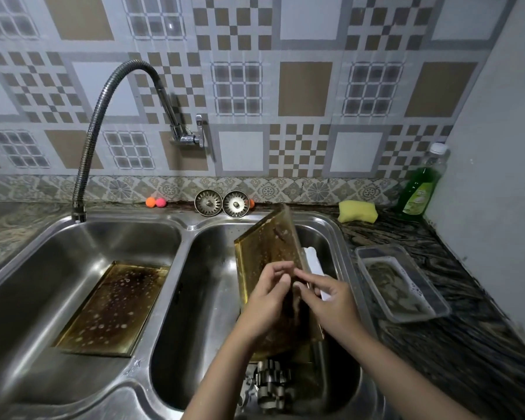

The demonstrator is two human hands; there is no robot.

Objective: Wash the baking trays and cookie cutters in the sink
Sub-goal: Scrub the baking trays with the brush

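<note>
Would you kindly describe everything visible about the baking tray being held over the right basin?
The baking tray is a shallow rectangular pan, golden-brown with dark baked-on stains and pale specks. It stands tilted nearly upright over the right sink basin. The left hand and right hand both grip its near part.

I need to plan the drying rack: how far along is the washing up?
Nothing looks finished. In hand: both hands, left and right, hold one stained baking tray tilted on edge over the right basin. Left: a second tray, spotted with suds, lying in the left basin, and the cookie cutters below the hands.
</note>
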